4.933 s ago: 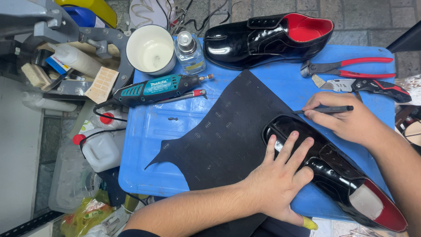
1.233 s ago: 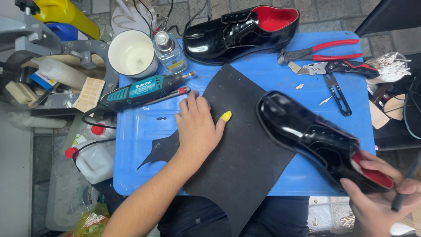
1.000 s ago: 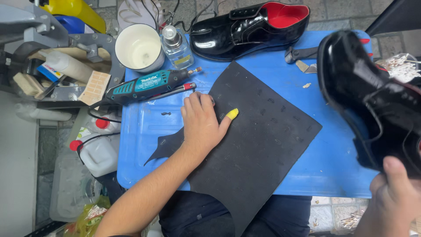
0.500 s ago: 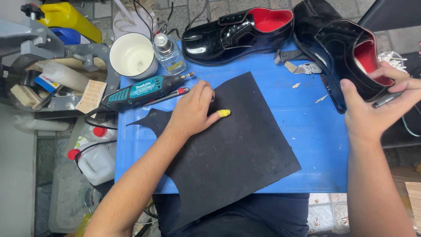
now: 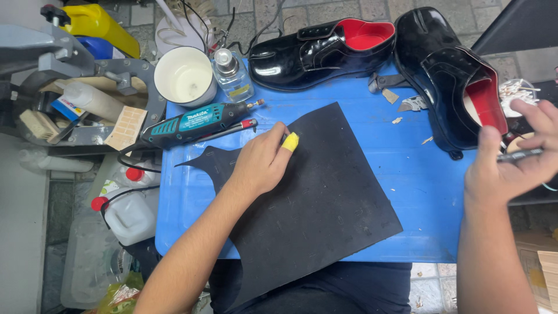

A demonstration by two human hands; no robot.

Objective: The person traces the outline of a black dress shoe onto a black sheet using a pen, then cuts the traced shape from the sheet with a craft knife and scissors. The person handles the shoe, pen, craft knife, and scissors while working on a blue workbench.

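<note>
On the blue table (image 5: 407, 192) — left hand (image 5: 261, 163) presses black sheet (image 5: 325, 203).

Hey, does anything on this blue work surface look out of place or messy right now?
Mostly tidy. Small pale scraps lie loose on the blue tray beside the right-hand black shoe. The black sheet under the left hand overhangs the near edge, and that thumb wears a yellow cap.

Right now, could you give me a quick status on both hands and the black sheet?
Left hand flat on black sheet. Right hand holds a pen beside the right shoe. Rotary tool just beyond the sheet.
</note>
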